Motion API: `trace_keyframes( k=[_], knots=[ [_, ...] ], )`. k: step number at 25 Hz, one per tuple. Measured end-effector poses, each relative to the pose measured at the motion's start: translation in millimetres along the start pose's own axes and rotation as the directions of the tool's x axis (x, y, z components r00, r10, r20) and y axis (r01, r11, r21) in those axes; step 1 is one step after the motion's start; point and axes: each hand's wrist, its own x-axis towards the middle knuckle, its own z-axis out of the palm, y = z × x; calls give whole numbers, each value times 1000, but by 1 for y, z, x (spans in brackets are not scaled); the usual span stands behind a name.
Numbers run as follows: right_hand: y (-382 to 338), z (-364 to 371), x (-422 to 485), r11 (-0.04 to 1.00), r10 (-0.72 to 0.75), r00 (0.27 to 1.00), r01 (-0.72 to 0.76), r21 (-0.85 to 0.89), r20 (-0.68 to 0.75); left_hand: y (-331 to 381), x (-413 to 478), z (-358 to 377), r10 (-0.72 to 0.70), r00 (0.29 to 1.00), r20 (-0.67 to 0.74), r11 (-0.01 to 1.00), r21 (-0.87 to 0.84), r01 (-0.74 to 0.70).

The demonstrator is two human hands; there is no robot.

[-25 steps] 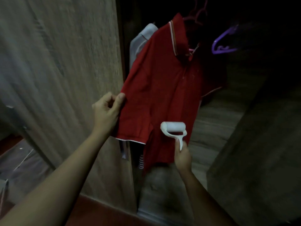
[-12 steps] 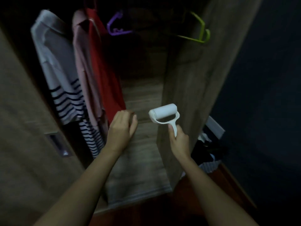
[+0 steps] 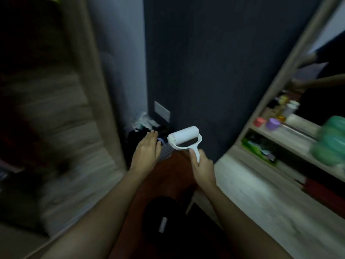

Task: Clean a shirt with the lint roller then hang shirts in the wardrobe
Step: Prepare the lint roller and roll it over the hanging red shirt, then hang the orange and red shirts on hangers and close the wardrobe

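My right hand grips the handle of the white lint roller, holding it upright in mid-air in front of a dark wall. My left hand is stretched forward with relaxed fingers and holds nothing; it hovers over a dim pile of clothes on the floor in the corner. The wardrobe fills the blurred left side, its inside dark. No hanging shirt can be made out in this view.
A wooden shelf unit stands at the right with a red cup, a purple cup, bottles and a green bundle. A dark round object lies on the reddish floor below my arms.
The view has swung right, away from the wardrobe's hanging shirts toward the corner and shelf. My left hand let go of the red shirt earlier and now reaches over the clothes pile.
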Motion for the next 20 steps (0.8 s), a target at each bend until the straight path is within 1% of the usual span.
trace_keyframes(
  k=[1, 2, 4, 5, 6, 8, 9, 11, 12, 14, 15, 17, 20],
  knots=[
    [32, -27, -6, 999, 43, 999, -44, -26, -27, 31, -6, 28, 21, 999, 25, 1000, -16, -20],
    [60, -52, -13, 994, 91, 994, -94, -49, -60, 60, -13, 55, 30, 996, 82, 999, -40, -27],
    [116, -97, -28, 974, 202, 971, -213, -82, -127, 118, -26, 98, 73, 969, 235, 992, -114, -47],
    [142, -118, -36, 960, 246, 958, -261, -97, -148, 144, -31, 117, 110, 940, 322, 988, -141, -68],
    [163, -137, -42, 945, 291, 943, -309, -103, -158, 166, -35, 137, 135, 921, 365, 987, -133, -92],
    [196, -163, -51, 915, 337, 928, -362, -178, -158, 197, -43, 170, 191, 891, 412, 982, -79, -174],
    [216, -174, -55, 901, 328, 926, -366, -234, -187, 212, -48, 189, 183, 870, 458, 983, -90, -159],
    [246, -190, -61, 881, 321, 919, -378, -283, -228, 231, -56, 224, 156, 845, 512, 988, -83, -131],
    [255, -196, -62, 870, 372, 902, -421, -255, -221, 236, -61, 242, 133, 831, 541, 991, -57, -122],
    [269, -204, -66, 861, 476, 869, -492, -126, -137, 242, -70, 270, 164, 803, 572, 980, -1, -199],
    [273, -206, -66, 867, 481, 870, -490, -92, -106, 243, -74, 282, 177, 785, 594, 970, 29, -240],
    [281, -208, -69, 882, 451, 886, -461, -97, -102, 244, -81, 290, 125, 762, 636, 970, 84, -229],
    [292, -204, -73, 881, 401, 897, -433, -192, -185, 243, -86, 293, 111, 747, 655, 967, 103, -234]
  ],
)
